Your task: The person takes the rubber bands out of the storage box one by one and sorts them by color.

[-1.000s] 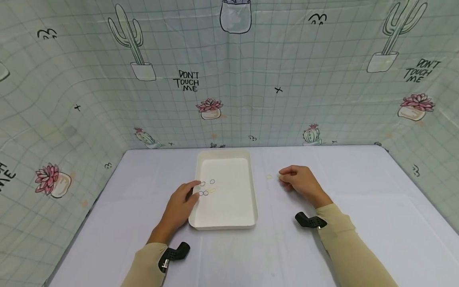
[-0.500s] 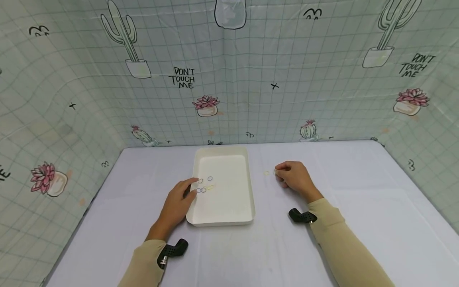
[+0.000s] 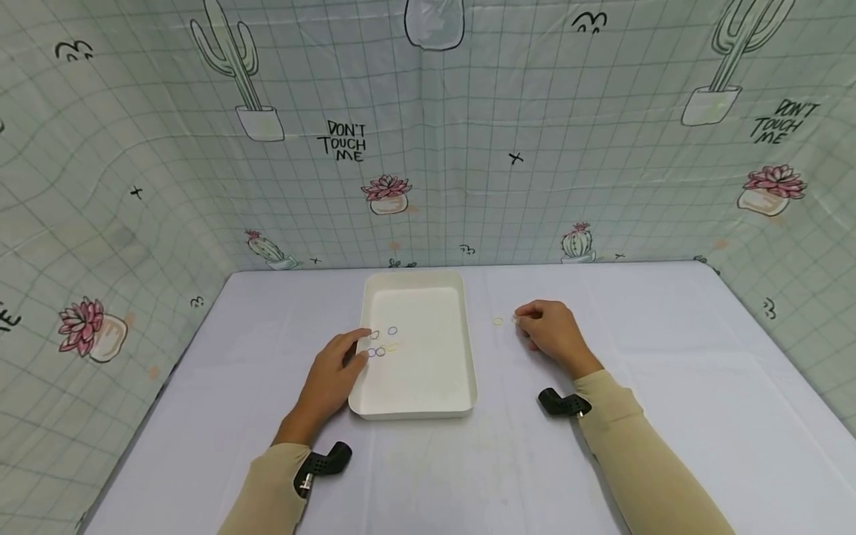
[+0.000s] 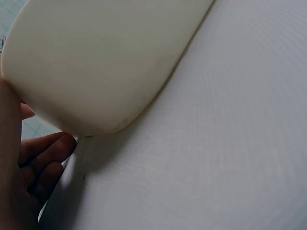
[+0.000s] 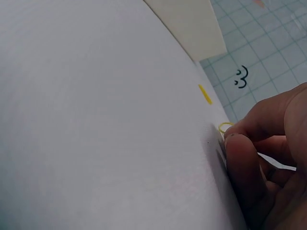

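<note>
My left hand (image 3: 328, 383) holds the left side of a white rectangular tray (image 3: 428, 379), with the thumb and index finger at its rim. In the left wrist view the other fingers (image 4: 48, 155) sit against the tray's outside. Several thin rubber bands lie in the tray near that hand, including a blue one (image 3: 392, 331) and a yellow one (image 3: 393, 347). To the right of the tray, my right hand (image 3: 551, 334) pinches a yellow rubber band (image 5: 224, 127) between thumb and index finger, close above the table. Beside it lies another yellow rubber band (image 3: 498, 322).
A white cloth (image 3: 414, 475) covers the table. Behind and at the sides hangs a grid-patterned curtain (image 3: 468, 111) with cactus drawings. Each wrist carries a black camera mount (image 3: 565, 403).
My right hand has moved slightly left and now pinches a yellow rubber band at its fingertips. The left hand stays at the tray. The head view has shifted a little.
</note>
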{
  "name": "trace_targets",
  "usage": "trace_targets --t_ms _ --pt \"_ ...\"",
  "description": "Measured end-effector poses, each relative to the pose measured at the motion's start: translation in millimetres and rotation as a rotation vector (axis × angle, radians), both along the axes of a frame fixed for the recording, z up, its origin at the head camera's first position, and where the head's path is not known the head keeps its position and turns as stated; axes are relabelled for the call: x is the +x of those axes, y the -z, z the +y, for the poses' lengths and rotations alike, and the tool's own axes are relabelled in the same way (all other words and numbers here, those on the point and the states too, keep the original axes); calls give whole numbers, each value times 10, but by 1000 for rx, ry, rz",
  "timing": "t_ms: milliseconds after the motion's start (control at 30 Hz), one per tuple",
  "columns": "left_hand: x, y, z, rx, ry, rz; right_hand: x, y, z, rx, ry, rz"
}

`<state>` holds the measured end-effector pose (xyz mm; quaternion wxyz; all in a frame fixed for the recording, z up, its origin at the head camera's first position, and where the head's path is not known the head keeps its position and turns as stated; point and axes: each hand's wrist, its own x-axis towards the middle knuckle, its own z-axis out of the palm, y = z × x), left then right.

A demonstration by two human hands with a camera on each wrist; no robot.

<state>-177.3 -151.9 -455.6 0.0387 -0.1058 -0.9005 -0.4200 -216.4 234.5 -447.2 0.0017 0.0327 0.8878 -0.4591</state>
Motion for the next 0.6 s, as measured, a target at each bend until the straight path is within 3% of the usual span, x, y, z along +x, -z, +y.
trace_targets --t_ms 433,600 --pt "7 -6 -5 8 -3 -6 23 21 17 -6 58 5" --pt "-1 -19 -1 5 1 8 54 16 48 -84 58 9"
